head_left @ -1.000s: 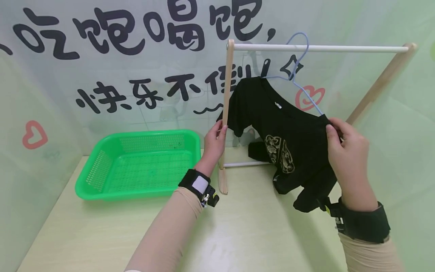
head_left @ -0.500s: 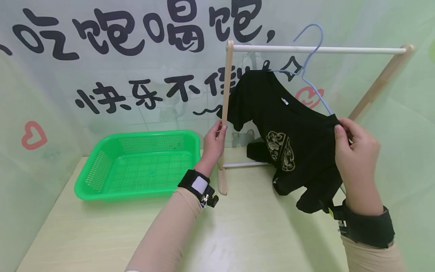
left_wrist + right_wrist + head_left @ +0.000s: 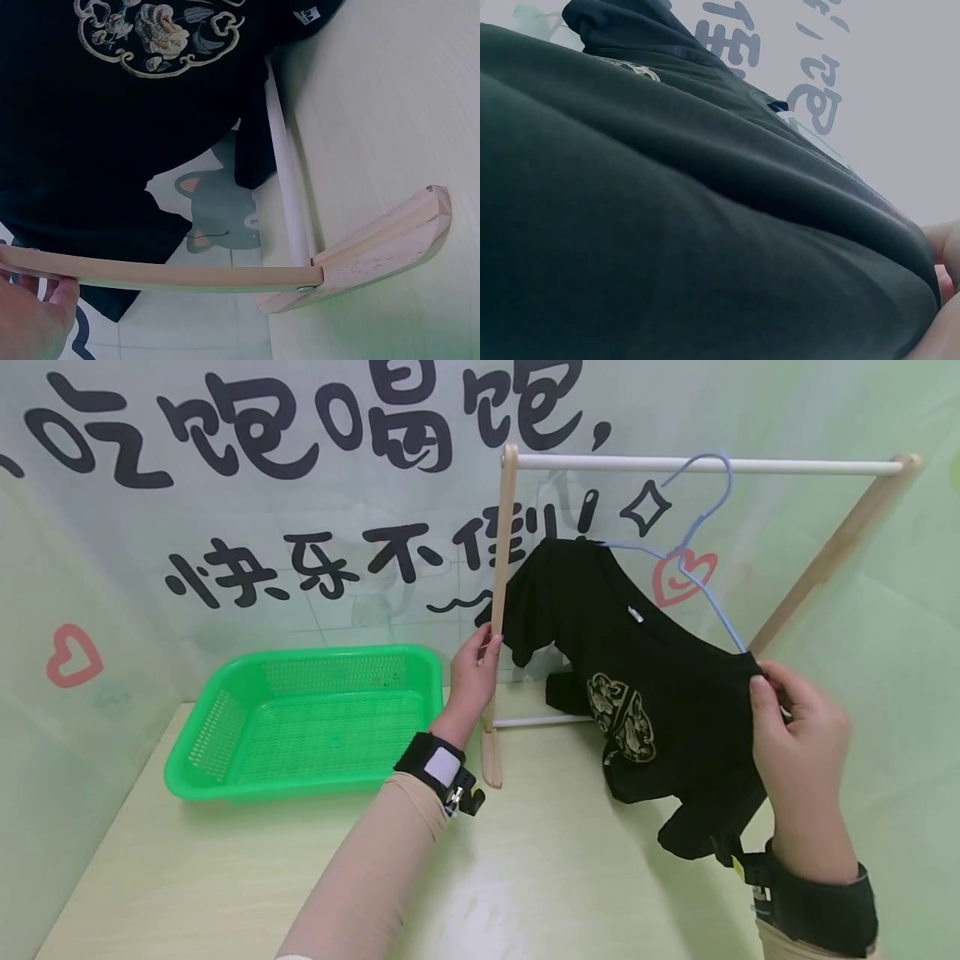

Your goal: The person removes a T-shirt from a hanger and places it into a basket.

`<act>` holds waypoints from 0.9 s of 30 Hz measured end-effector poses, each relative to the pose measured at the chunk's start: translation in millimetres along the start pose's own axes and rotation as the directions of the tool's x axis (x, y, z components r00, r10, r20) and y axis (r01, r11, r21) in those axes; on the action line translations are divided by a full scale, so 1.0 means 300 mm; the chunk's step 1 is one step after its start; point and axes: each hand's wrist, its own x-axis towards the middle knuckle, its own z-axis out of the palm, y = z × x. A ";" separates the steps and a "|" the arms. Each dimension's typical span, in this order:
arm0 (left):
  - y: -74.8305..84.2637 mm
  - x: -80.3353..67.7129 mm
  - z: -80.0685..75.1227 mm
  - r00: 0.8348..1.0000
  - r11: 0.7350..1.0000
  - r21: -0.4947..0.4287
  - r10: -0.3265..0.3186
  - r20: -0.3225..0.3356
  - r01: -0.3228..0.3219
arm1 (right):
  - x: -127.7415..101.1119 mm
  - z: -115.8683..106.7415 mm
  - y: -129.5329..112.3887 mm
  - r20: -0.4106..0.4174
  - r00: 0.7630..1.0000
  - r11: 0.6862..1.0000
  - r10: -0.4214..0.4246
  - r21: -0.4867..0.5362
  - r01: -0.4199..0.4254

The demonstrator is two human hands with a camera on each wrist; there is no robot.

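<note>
The left hand grips the rack post; the right hand pinches the black shirt at its shoulder. The blue hanger hook sits at the white rail; best keep the post steady and seat the hook fully.

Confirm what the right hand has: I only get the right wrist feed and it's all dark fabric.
Observer: The right hand pinches the shoulder of a black T-shirt that sits on a blue hanger.
Operator: Hanger on the rail?
Observer: Its hook is looped over the white top rail of the wooden rack.
Operator: Left hand?
Observer: The left hand grips the rack's left upright.
Operator: Anything else on the table?
Observer: A green basket stands left of the rack.
</note>
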 end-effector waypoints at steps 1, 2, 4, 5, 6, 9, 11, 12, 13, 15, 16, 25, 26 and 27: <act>0.000 0.000 0.001 1.000 1.000 0.001 0.001 0.000 -0.001 | -0.006 -0.002 0.004 0.005 1.000 1.000 0.006 -0.003 -0.006; 0.000 0.000 0.001 1.000 1.000 0.002 0.001 -0.002 -0.001 | -0.012 -0.004 0.008 0.009 1.000 1.000 0.010 -0.008 -0.010; 0.001 -0.001 0.001 1.000 1.000 0.008 -0.002 -0.005 0.002 | -0.023 -0.008 0.015 0.021 1.000 1.000 0.016 -0.017 -0.016; 0.001 0.000 0.001 1.000 1.000 0.009 -0.002 -0.007 0.002 | -0.028 -0.009 0.020 0.028 0.999 1.000 0.016 -0.017 -0.016; 0.000 0.000 0.001 1.000 1.000 0.010 -0.004 -0.009 0.004 | -0.033 -0.010 0.023 0.035 0.999 1.000 0.015 -0.016 -0.015; -0.003 0.002 0.004 1.000 1.000 0.010 0.005 -0.020 -0.005 | -0.052 -0.014 0.038 0.056 0.998 1.000 0.011 -0.016 -0.010; -0.007 0.005 0.007 1.000 1.000 0.006 0.015 -0.027 -0.014 | -0.065 -0.018 0.049 0.067 0.998 1.000 0.005 -0.018 -0.004; -0.008 0.005 0.008 0.999 1.000 0.004 0.015 -0.029 -0.015 | -0.072 -0.020 0.054 0.072 0.997 1.000 0.004 -0.022 -0.003; -0.008 0.006 0.010 0.999 1.000 0.001 0.019 -0.029 -0.019 | -0.079 -0.023 0.059 0.077 0.997 1.000 0.003 -0.027 -0.001; -0.008 0.006 0.012 0.999 1.000 -0.008 0.021 -0.029 -0.021 | -0.094 -0.030 0.067 0.085 0.996 0.999 0.008 -0.038 -0.005; -0.008 0.005 0.012 0.999 1.000 -0.013 0.019 -0.028 -0.019 | -0.100 -0.034 0.071 0.090 0.996 0.999 0.012 -0.047 -0.007; -0.011 -0.002 0.012 0.999 0.999 -0.040 0.009 -0.040 -0.011 | -0.146 -0.061 0.099 0.132 0.989 0.996 0.072 -0.068 -0.063; -0.012 -0.001 0.012 0.999 0.999 -0.042 0.012 -0.041 -0.014 | -0.150 -0.063 0.102 0.133 0.988 0.995 0.080 -0.067 -0.071; -0.014 -0.001 0.012 0.999 0.999 -0.046 0.010 -0.043 -0.012 | -0.154 -0.066 0.105 0.135 0.987 0.994 0.089 -0.070 -0.080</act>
